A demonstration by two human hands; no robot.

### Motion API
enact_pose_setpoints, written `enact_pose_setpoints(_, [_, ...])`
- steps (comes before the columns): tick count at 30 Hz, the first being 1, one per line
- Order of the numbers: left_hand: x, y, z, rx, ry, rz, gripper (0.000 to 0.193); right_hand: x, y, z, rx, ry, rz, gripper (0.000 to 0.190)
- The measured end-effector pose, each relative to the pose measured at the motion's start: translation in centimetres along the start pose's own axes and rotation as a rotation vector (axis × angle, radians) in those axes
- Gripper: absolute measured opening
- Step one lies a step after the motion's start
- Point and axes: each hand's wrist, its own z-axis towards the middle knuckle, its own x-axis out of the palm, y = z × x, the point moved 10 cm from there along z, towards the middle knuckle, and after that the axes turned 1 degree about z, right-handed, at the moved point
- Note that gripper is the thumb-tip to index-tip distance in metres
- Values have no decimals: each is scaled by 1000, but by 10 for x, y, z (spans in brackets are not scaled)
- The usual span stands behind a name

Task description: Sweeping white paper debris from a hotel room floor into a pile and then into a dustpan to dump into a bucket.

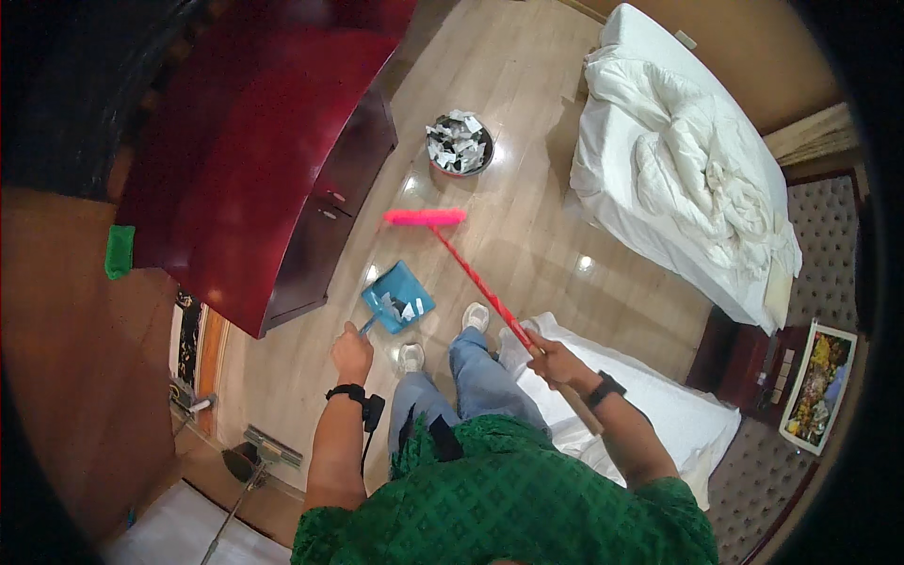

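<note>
My left hand (352,355) grips the handle of a blue dustpan (390,288), which is low over the floor or on it; I cannot tell which. White and dark scraps (402,308) lie inside the pan. In my right hand (560,361) is the red handle of a broom (482,284), its lower end light brown. The broom's bright pink head (425,217) is beyond the dustpan, apart from it. Farther out, a round bin (452,171) on the floor is heaped with white and dark scraps.
A dark red cabinet (240,169) flanks the left. On the right stand a bed with a rumpled white duvet (696,148) and a nearer white-sheeted bed (621,385). A framed picture (819,387) hangs far right. A flat mop (265,446) stands at lower left.
</note>
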Motion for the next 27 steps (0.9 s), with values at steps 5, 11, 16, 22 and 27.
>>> enact_pose_setpoints(5, [-7, 4, -10, -24, 17, -23, 20, 28, -8, 40, 10, -12, 171, 76])
enact_pose_setpoints(11, [4, 21, -13, -24, 20, -33, 22, 76, -50, -12, 73, 190, 207, 71])
enact_pose_setpoints(16, [15, 53, -14, -27, 20, -50, 23, 75, -33, -43, 290, 294, 880, 68])
enact_pose_setpoints(22, [30, 107, -52, -128, 45, -131, 26, 72, 15, -1, 6, 44, 269, 66])
enact_pose_setpoints(27, [18, 155, -100, -297, 2, -159, 25, 69, 43, 123, -275, -28, -75, 28])
